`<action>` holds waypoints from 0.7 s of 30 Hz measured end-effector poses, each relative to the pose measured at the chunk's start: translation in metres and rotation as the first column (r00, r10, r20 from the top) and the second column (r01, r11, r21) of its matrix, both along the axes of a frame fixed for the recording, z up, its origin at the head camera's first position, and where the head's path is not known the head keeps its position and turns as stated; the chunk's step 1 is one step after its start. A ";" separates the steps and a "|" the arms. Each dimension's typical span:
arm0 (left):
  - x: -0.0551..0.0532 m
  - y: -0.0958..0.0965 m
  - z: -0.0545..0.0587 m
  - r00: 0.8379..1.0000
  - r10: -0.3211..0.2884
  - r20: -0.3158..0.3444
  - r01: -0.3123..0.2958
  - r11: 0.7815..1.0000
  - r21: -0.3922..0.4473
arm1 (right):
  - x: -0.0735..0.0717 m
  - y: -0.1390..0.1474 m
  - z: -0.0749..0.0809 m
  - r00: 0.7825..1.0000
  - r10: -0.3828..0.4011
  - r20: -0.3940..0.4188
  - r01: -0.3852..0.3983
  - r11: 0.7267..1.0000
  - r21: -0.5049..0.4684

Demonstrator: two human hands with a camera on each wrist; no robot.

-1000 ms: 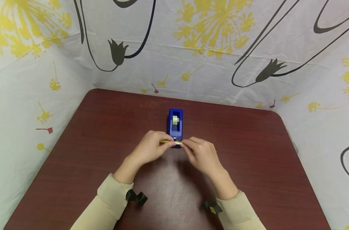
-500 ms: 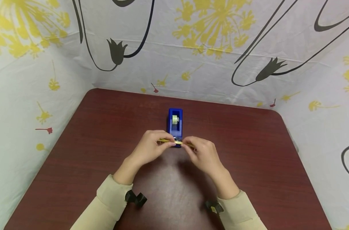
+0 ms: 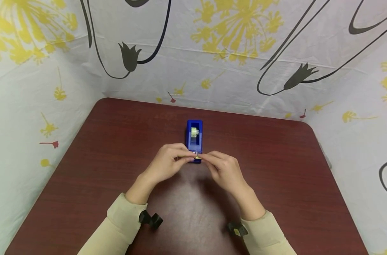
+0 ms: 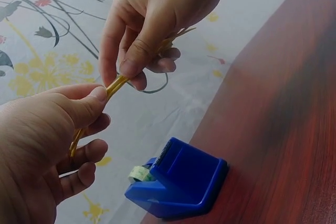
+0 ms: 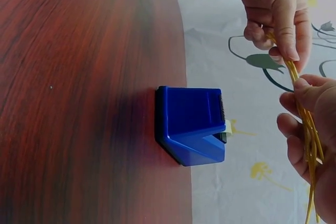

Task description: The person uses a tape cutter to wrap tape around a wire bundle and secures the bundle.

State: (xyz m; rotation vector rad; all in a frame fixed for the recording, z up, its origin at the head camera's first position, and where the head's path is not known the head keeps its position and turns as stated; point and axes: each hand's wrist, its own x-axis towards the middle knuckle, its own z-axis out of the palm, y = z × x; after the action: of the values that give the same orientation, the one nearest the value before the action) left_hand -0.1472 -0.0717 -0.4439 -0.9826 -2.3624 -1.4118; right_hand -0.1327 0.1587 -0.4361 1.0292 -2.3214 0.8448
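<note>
A bundle of thin yellow strands point(image 5: 307, 124) stretches between the two hands, above the table. My left hand point(image 3: 168, 159) pinches one part of it between thumb and fingertips. Close beside it, my right hand point(image 3: 223, 168) pinches the bundle with thumb and index finger. A short yellow stretch of the bundle point(image 4: 114, 85) shows between the fingertips in the left wrist view. Loose strand ends trail below the right hand in the right wrist view. In the head view the fingers hide most of the bundle, which overlaps the front of a blue tape dispenser point(image 3: 195, 147).
The dispenser holds a roll of tape point(image 3: 194, 132) and has a toothed cutting edge point(image 5: 222, 107). It stands on a dark red-brown wooden table point(image 3: 123, 134). A white cloth with yellow and grey flower prints point(image 3: 180, 71) hangs around the table's sides and back.
The fingertips of both hands have shifted slightly over the bundle, covering more of it. The strands seen past the fingers half a second ago are now hidden in the head view.
</note>
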 end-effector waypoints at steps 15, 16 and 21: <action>0.000 -0.002 0.007 0.989 0.047 -0.144 -0.073 0.979 -0.188 | -0.002 -0.002 -0.003 0.996 -0.012 -0.084 0.012 1.000 0.009; 0.001 -0.002 0.008 0.987 0.047 -0.156 -0.078 0.977 -0.199 | -0.002 -0.002 -0.002 0.996 -0.013 -0.088 0.014 1.000 0.011; 0.001 -0.002 0.010 0.980 0.043 -0.196 -0.090 0.968 -0.235 | -0.002 -0.002 -0.001 0.995 -0.021 -0.096 0.025 0.999 0.038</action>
State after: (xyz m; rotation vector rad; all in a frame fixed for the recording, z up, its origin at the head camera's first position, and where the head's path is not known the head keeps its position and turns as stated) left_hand -0.1458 -0.0733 -0.4341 -1.0343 -2.4370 -0.9733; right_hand -0.1346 0.1564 -0.4370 1.0348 -2.2734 0.7277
